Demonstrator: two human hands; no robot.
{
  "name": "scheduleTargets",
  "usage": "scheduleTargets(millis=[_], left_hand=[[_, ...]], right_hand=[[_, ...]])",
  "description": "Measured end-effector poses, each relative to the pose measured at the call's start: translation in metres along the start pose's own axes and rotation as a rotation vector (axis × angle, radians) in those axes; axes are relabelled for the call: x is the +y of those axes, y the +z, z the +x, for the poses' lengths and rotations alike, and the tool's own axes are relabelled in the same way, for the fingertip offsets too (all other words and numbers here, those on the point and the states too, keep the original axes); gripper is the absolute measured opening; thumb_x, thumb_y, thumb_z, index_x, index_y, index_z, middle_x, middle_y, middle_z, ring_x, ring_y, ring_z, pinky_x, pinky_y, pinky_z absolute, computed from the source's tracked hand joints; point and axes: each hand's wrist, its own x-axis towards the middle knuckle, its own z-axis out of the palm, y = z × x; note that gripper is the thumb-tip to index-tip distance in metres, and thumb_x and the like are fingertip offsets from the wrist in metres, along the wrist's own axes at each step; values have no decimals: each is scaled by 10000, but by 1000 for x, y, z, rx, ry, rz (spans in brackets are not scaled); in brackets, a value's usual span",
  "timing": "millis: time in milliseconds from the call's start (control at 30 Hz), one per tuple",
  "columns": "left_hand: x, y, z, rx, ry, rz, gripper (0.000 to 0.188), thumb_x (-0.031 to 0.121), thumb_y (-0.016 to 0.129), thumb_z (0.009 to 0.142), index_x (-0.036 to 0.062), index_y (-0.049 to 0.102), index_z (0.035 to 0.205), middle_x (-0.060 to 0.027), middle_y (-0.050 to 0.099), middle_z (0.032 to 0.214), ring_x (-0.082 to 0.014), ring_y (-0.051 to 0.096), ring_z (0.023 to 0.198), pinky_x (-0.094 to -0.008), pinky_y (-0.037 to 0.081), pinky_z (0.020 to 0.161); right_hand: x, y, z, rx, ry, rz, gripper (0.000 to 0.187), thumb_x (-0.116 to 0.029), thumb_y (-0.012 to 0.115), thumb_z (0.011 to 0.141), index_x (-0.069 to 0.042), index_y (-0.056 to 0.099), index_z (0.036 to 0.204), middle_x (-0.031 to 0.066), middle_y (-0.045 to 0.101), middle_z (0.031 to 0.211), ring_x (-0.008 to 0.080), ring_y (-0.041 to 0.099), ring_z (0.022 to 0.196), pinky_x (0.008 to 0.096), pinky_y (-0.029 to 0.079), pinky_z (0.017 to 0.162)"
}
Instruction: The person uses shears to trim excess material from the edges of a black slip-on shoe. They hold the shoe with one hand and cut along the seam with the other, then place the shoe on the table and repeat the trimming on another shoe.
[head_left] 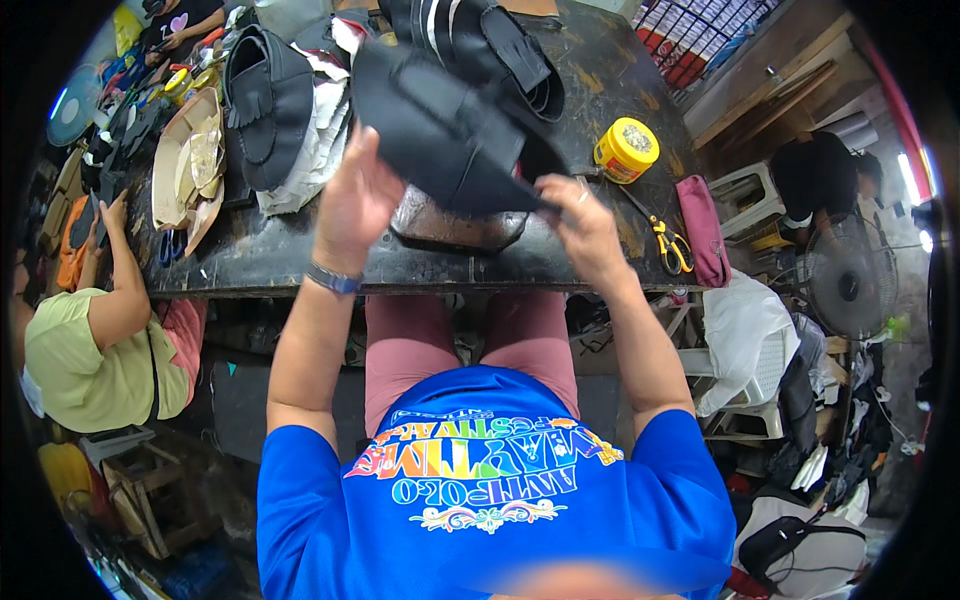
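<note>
A black leather shoe upper (440, 130), blurred by motion, is raised over the dark work table (340, 270). My right hand (585, 225) pinches its lower right corner between thumb and fingers. Beside its lower left edge, my left hand (355, 200) has its fingers apart, partly blurred; whether it touches the leather is hard to see. Underneath sits a dark block with a worn, shiny top (460, 225), partly covered by the piece. More black uppers lie around: one with a fringe (265, 110) on white paper to the left, others (480, 45) stacked at the back.
To the right stand a yellow tub (627, 150), yellow-handled scissors (672, 245) and a maroon pouch (703, 230). Tan cut pieces (190, 160) lie at the left. A co-worker in a light green shirt (90, 350) sits left. A fan (848, 280) and plastic chairs (745, 360) are at right.
</note>
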Motion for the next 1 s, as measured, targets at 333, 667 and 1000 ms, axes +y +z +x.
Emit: scheduleTargets(millis=[333, 667, 1000], left_hand=[[-39, -68, -24, -42, 194, 1438, 317, 155, 653, 886, 103, 646, 1199, -94, 552, 1329, -277, 500, 1261, -424, 406, 1045], [-53, -91, -43, 8, 285, 1708, 216, 182, 694, 837, 103, 712, 1037, -81, 616, 1219, -265, 517, 1221, -417, 324, 1073], [-53, -92, -42, 8, 257, 1700, 195, 197, 691, 829, 117, 727, 1003, -59, 625, 1162, -235, 529, 1190, -415, 293, 1075]], right_hand=[[129, -3, 72, 28, 171, -512, 222, -102, 650, 822, -53, 676, 1037, 155, 628, 1208, 379, 577, 1104, 405, 457, 956], [146, 38, 89, 306, 346, -358, 848, -18, 778, 670, -53, 327, 1387, 261, 283, 1468, 424, 376, 1315, 444, 392, 1058], [145, 70, 118, 70, 584, -519, 1130, -355, 845, 687, -232, 126, 1549, 288, 51, 1574, 527, 239, 1380, 601, 285, 1103]])
